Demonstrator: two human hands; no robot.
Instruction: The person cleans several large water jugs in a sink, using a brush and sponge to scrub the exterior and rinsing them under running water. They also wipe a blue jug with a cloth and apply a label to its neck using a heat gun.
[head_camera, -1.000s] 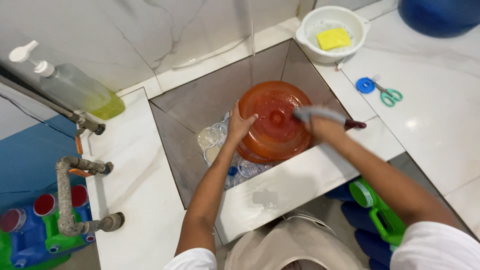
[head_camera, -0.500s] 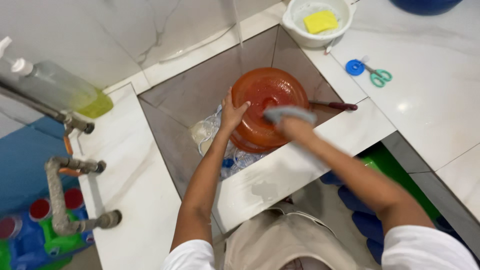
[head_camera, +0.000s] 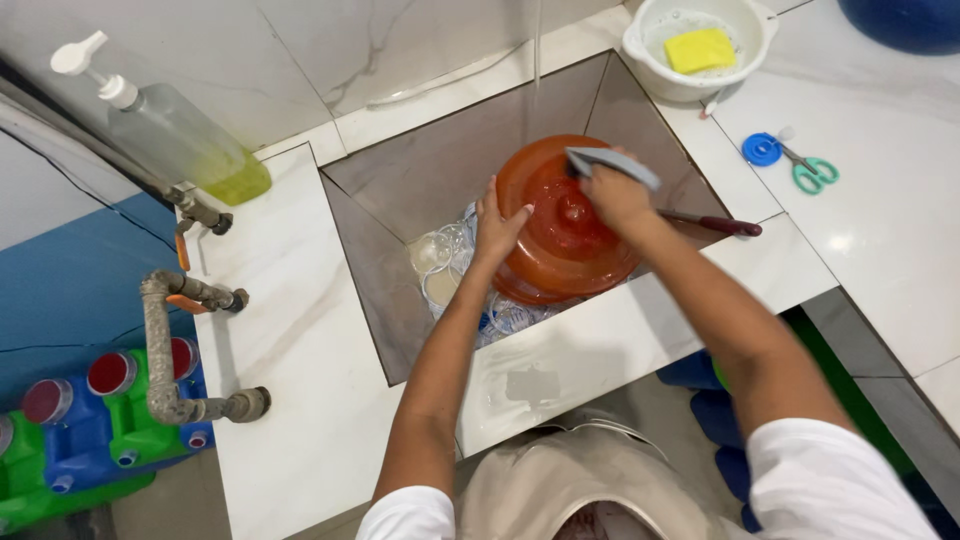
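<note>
An orange-red translucent plastic lid (head_camera: 555, 250) stands tilted in the square sink (head_camera: 400, 200). My left hand (head_camera: 495, 225) grips its left rim. My right hand (head_camera: 615, 195) presses a grey scrubbing cloth (head_camera: 610, 163) against the lid's upper face. Under the lid lie several clear glasses (head_camera: 440, 255) and other dishes, partly hidden. A dark-handled utensil (head_camera: 715, 222) sticks out behind my right forearm.
A white bowl (head_camera: 745, 45) holding a yellow sponge (head_camera: 700, 48) stands at the sink's far right corner. Green-handled scissors (head_camera: 810, 170) and a blue lid (head_camera: 762, 148) lie on the right counter. A soap pump bottle (head_camera: 170, 135) and pipes with taps (head_camera: 180, 300) are on the left.
My right hand with the cloth has moved up across the lid's face. My left hand keeps its hold on the rim. The head view has shifted a little.
</note>
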